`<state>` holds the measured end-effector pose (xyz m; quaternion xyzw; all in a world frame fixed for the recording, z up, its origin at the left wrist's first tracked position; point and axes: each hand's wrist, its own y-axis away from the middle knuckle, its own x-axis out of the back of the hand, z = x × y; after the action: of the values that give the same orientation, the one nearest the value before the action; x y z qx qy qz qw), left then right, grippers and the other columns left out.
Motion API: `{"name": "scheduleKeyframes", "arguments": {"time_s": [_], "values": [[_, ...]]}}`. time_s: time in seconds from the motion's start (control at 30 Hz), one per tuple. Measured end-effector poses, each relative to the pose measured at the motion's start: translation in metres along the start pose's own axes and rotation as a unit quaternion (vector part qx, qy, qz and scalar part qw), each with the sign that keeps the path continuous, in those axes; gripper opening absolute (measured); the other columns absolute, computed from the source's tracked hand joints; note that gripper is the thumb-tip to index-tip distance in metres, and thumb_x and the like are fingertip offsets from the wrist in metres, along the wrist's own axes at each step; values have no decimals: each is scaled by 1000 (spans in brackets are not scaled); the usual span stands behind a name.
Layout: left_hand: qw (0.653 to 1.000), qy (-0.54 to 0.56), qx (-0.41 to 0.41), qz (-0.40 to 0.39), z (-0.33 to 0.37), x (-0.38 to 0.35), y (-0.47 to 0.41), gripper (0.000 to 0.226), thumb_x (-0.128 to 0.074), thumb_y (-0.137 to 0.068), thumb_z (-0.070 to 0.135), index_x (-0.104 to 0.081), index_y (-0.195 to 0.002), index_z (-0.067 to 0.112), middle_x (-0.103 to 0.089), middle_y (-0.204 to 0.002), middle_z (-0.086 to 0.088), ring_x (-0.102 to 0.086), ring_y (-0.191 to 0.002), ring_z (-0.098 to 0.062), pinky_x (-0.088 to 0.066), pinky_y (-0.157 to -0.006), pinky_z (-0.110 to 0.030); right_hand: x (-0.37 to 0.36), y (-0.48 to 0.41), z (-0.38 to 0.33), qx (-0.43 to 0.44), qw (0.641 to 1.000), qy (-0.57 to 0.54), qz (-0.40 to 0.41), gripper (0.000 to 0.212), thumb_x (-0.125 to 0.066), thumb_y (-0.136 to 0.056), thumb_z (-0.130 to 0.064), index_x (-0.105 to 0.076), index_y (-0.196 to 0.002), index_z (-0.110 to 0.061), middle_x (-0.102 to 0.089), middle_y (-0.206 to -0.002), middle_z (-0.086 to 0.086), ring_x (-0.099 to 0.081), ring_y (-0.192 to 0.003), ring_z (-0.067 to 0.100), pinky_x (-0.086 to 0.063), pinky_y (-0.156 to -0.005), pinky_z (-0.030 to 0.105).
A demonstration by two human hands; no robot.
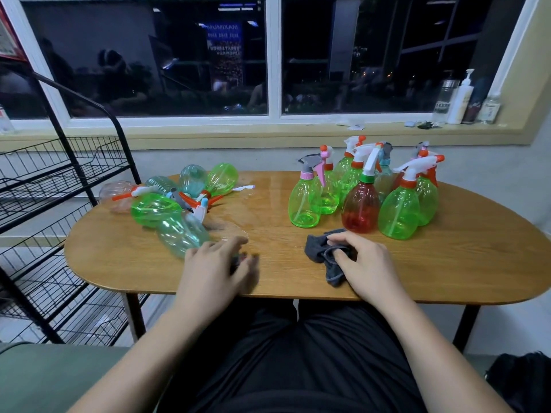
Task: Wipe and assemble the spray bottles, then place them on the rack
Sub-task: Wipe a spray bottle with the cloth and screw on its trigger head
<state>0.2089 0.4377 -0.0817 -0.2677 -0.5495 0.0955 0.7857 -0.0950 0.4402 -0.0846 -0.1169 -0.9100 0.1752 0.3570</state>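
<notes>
Progress about halfway: assembled bottles (360, 201) stand at worktop (283, 281) right, unassembled pile (167, 201) lies left, rack (68, 171) holds none in view; my right hand (366, 263) grips the cloth (322, 254), left hand (214, 263) is at a lying teal bottle (179, 234), grip too blurred to tell.

Person viewed from above, own perspective. Left hand (213, 272) and right hand (368, 265) were bare, as were both forearms down to the picture's bottom edge. A black garment (283, 353) of soft, creased fabric covered the lap, parting into two legs
</notes>
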Motion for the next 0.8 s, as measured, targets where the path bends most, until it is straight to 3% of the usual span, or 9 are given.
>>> {"name": "scheduleKeyframes", "arguments": {"time_s": [0.1,0.2,0.33,0.43,0.5,0.57,0.7,0.8], "values": [[998,30,-45,-21,31,-7,2,47,-48,-98,60,-54,-140,41,-71,-121,15,-63,-116,-14,-41,-96,-39,0,1,-1,-5,1000,-3,7,34,-69,-97,-12,-76,-123,-31,-73,-116,-24,-59,-105,-11,-34,-85,-7],[989,113,-74,-53,54,-12,1,58,-61,-100,49,-39,-155,44,-64,-133,15,-59,-120,-11,-43,-102,-35,0,2,-1,2,1000,1,30,33,-68,-96,-10,-75,-121,-30,-68,-114,-22,-59,-98,-7,-41,-83,1],[969,226,-93,-36,62,-6,-5,62,-68,-101,34,-41,-156,42,-54,-147,21,-54,-126,3,-40,-108,-15,-3,0,3,-28,998,30,38,30,-68,-98,-19,-68,-127,-28,-53,-109,-15,-55,-96,-2,-43,-76,14],[969,230,-77,51,46,-5,-15,56,-73,-97,21,-53,-148,31,-54,-146,18,-48,-139,0,-42,-116,-30,-4,-1,4,-40,996,58,45,22,-68,-98,-29,-66,-119,-29,-50,-104,-14,-56,-88,4,-47,-72,29],[972,215,-50,85,32,-8,-22,55,-76,-94,22,-55,-146,27,-51,-148,12,-46,-142,-7,-43,-118,-40,-3,-1,3,-46,995,68,52,14,-66,-98,-32,-63,-111,-31,-52,-97,-15,-56,-85,4,-51,-72,36],[973,205,-10,102,20,-13,-28,60,-79,-93,29,-53,-148,27,-43,-157,6,-39,-149,-12,-37,-122,-41,-4,-2,3,-47,995,68,56,5,-66,-97,-31,-62,-99,-31,-55,-90,-13,-56,-83,3,-51,-71,38],[969,229,61,72,11,-23,-38,76,-78,-91,47,-39,-155,36,-24,-171,-1,-13,-161,-12,-21,-125,-38,-4,-5,6,-50,996,22,65,17,-64,-98,-21,-60,-85,-30,-59,-87,-10,-57,-75,8,-48,-64,35],[963,255,72,37,8,-27,-41,85,-79,-89,54,-33,-158,39,-30,-168,5,-21,-157,-9,-26,-123,-36,-1,-3,-2,-75,992,-64,73,14,-60,-103,-21,-62,-92,-30,-67,-84,-4,-60,-69,12,-40,-57,30]]}}
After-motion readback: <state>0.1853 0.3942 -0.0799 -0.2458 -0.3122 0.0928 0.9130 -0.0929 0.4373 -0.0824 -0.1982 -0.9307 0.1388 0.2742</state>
